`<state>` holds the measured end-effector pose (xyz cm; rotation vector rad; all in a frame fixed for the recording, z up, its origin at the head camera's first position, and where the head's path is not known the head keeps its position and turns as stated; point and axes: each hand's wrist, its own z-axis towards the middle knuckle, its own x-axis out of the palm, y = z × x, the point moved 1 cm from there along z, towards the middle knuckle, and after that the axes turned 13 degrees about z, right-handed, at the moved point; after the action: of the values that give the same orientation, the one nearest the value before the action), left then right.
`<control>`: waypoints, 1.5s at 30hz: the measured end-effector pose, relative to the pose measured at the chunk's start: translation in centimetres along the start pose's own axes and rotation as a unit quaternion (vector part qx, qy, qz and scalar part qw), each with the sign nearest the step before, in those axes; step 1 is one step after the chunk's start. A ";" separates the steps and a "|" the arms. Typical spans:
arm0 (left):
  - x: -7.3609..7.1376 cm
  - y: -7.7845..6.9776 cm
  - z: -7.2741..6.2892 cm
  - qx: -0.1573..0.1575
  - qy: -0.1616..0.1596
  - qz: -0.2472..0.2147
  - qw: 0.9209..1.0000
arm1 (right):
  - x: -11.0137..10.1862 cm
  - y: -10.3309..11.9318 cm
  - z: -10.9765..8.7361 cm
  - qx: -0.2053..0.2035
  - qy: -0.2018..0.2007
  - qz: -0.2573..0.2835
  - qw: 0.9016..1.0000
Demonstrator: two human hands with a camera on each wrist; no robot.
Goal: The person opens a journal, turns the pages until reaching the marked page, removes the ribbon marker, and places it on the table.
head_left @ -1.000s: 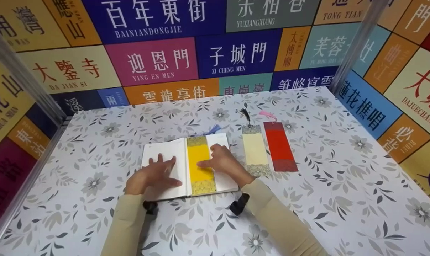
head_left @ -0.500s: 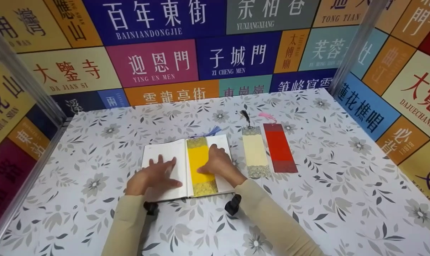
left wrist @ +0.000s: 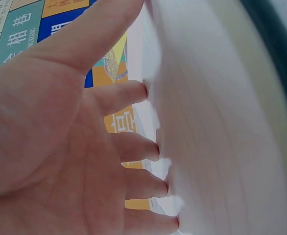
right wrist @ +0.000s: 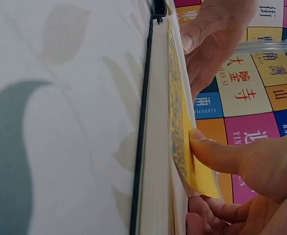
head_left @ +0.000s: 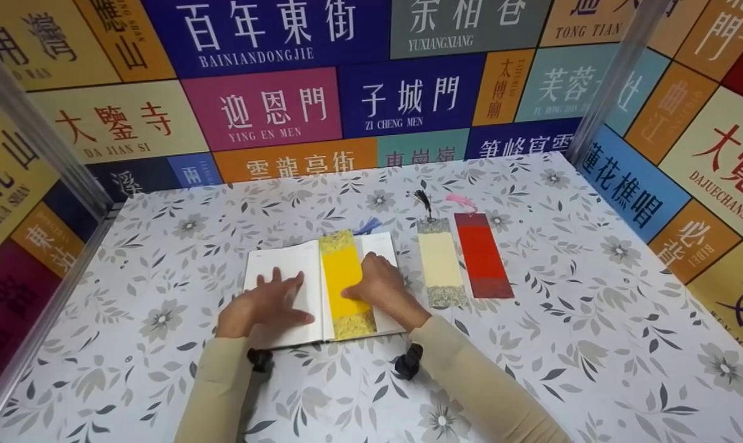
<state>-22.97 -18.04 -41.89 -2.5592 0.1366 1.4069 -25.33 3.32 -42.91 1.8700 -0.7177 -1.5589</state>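
Note:
An open book (head_left: 294, 258) lies on the table, its white pages facing up. My left hand (head_left: 270, 304) presses the left page with spread fingers; in the left wrist view its fingertips (left wrist: 142, 90) meet the paper. Over the right page, beside the fold, lies a yellow bookmark (head_left: 342, 271) with patterned ends, tilted slightly left at its top. A blue tassel (head_left: 366, 226) trails past the book's far edge. My right hand (head_left: 387, 286) pinches the bookmark's right edge, thumb (right wrist: 200, 137) on its yellow face and fingers curled at the edge, which bends up from the page.
Right of the book lie a cream bookmark (head_left: 440, 258) with a black tassel and a red bookmark (head_left: 483, 255) with a pink tassel. Flower-patterned cloth covers the table (head_left: 162, 320). Panels printed with characters (head_left: 261, 104) enclose the back and sides.
The yellow bookmark has turned slightly: its top end has shifted left and away, while its bottom end sits a little further right. My right hand has moved slightly with it; my left hand has stayed put.

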 end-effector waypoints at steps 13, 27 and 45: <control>-0.1 0.0 0.1 -0.005 0.000 0.008 1.000 | -0.8 -1.2 0.2 0.068 0.077 0.156 0.982; -0.1 0.1 0.2 -0.006 0.002 0.009 1.000 | -1.9 -1.8 0.4 0.083 0.140 0.302 0.939; -0.1 0.2 0.0 0.019 -0.009 -0.004 1.000 | -4.8 -3.5 0.9 0.107 0.081 0.367 0.921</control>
<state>-23.01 -18.22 -41.82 -2.5132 0.1484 1.4109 -26.88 9.12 -42.39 1.5621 -1.3570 -0.8587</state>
